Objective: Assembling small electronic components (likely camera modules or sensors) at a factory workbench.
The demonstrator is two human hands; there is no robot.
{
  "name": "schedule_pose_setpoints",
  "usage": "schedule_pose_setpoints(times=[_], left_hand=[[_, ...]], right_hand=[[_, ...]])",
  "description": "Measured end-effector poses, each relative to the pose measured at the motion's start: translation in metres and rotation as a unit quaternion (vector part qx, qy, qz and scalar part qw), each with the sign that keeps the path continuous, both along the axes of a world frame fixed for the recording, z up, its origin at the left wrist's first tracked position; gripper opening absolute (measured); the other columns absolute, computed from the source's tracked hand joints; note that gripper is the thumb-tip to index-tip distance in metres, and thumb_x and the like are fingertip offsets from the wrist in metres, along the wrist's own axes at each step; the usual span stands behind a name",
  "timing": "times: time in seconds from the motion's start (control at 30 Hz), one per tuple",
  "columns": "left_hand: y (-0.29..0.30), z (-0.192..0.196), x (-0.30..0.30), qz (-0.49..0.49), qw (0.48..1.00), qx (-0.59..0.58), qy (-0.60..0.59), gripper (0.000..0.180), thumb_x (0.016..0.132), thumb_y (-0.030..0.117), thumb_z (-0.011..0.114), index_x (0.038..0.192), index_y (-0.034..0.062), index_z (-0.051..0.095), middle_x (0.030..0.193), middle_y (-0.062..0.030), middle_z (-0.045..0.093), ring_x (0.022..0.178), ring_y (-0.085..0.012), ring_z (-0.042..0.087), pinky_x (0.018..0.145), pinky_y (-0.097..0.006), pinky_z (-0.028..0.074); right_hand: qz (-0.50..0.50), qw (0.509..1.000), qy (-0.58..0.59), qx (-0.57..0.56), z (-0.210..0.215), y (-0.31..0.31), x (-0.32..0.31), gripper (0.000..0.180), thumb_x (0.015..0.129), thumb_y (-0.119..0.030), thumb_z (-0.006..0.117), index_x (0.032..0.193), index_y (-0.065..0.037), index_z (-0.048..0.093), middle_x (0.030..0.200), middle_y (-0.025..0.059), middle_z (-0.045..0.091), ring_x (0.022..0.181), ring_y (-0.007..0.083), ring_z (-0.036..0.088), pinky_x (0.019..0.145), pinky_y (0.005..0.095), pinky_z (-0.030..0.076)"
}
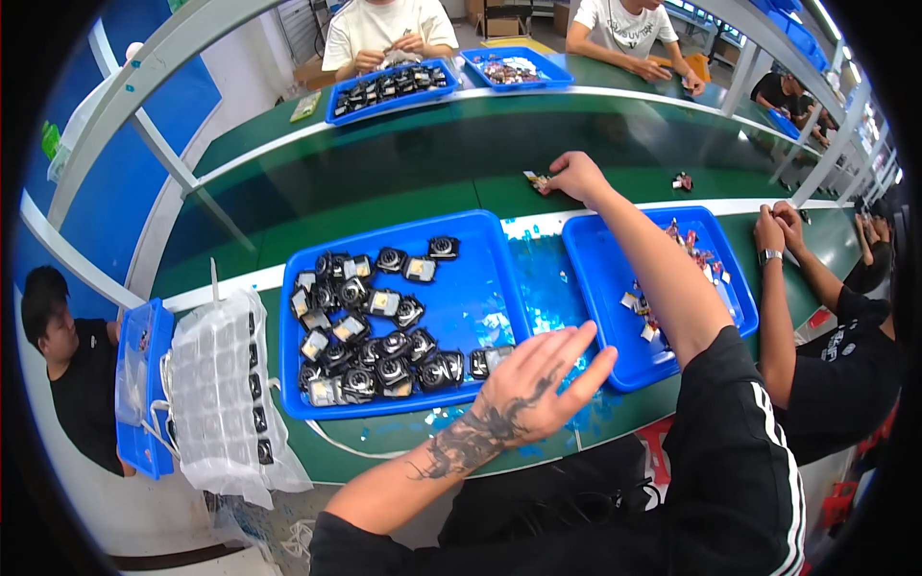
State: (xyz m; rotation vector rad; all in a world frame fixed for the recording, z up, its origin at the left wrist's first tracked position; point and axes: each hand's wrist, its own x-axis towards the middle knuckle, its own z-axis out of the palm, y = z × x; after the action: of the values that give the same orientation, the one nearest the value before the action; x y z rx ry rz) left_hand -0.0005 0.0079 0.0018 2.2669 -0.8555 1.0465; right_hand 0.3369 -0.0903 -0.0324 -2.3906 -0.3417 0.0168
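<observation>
The right hand [578, 177] reaches past the trays to a small part [535, 180] on the far stretch of green worktop [365, 192]. Its thumb and fingers are drawn nearly together at one end of the part; at this size, I cannot tell whether they grip it or only touch it. The left hand [538, 386] is open and holds nothing, palm down, fingers spread and pointing right, above the gap between the two near trays.

The left tray [466, 274] is blue and holds a heap of black units [389, 372], some with pale square faces, mostly toward its left and near sides. One lies at its right edge, just beside the left hand. The right tray [626, 363], also blue, lies partly under the right forearm and holds loose small pieces [650, 331]. Blue scraps [549, 312] litter the worktop between these trays. Farther right, a small cluster [682, 181] lies well apart from the right hand. Left of the left tray, a white cell tray [206, 384] has black units down its right side. Across the worktop stand two more blue trays, one with black units [394, 88], one with small pieces [511, 69].
</observation>
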Motion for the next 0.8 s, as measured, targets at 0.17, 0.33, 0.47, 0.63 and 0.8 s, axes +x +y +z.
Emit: schedule_pose_setpoints(times=[0.17,0.33,0.47,0.63,0.8], left_hand=[[0.004,0.009,-0.005,0.031,0.997,0.063,-0.016,0.039,0.074,0.007,0.069,0.113,0.0087,0.066,0.108,-0.0127,0.064,0.093,-0.025,0.064,0.074,-0.035,0.055],[0.068,0.038,-0.004,0.336,0.922,0.135,0.134,0.019,0.078,0.018,0.071,0.07,0.0088,0.056,0.07,-0.0072,0.057,0.065,-0.0264,0.059,0.058,-0.04,0.046],[0.134,0.038,-0.02,0.422,0.82,0.138,0.362,0.053,0.07,0.034,0.081,0.108,0.0044,0.058,0.1,-0.013,0.065,0.097,-0.0316,0.06,0.081,-0.045,0.048],[0.126,0.029,-0.018,0.35,0.84,0.2,0.363,0.056,0.07,0.022,0.082,0.114,0.0045,0.052,0.098,-0.015,0.067,0.098,-0.0355,0.061,0.09,-0.045,0.046],[0.115,0.03,-0.015,0.29,0.87,0.181,0.356,0.053,0.071,0.015,0.08,0.113,0.0056,0.05,0.093,-0.0169,0.067,0.099,-0.0363,0.061,0.09,-0.044,0.047]], right_hand=[[-0.005,0.999,-0.033,0.011,0.018,-0.017,-0.006,0.038,0.066,-0.024,0.083,0.094,-0.003,0.071,0.095,0.0155,0.069,0.091,0.0286,0.067,0.082,0.0361,0.052],[0.058,0.987,-0.071,-0.132,0.067,-0.1,-0.057,0.025,0.08,-0.026,0.069,0.089,-0.003,0.071,0.09,0.0152,0.071,0.086,0.032,0.068,0.079,0.0391,0.053],[-0.04,0.964,-0.057,-0.256,0.068,-0.198,-0.083,0.031,0.085,-0.03,0.066,0.097,-0.002,0.068,0.092,0.0168,0.07,0.087,0.0335,0.067,0.078,0.0406,0.052],[0.043,0.974,-0.047,-0.218,0.048,-0.218,-0.1,0.028,0.088,-0.026,0.063,0.103,-0.002,0.066,0.09,0.0159,0.068,0.086,0.0286,0.066,0.08,0.0374,0.05],[0.166,0.975,0.15,-0.001,0.07,-0.174,-0.133,0.012,0.091,-0.013,0.062,0.093,-0.002,0.064,0.083,0.0,0.062,0.077,0.0067,0.056,0.074,0.0248,0.046]])
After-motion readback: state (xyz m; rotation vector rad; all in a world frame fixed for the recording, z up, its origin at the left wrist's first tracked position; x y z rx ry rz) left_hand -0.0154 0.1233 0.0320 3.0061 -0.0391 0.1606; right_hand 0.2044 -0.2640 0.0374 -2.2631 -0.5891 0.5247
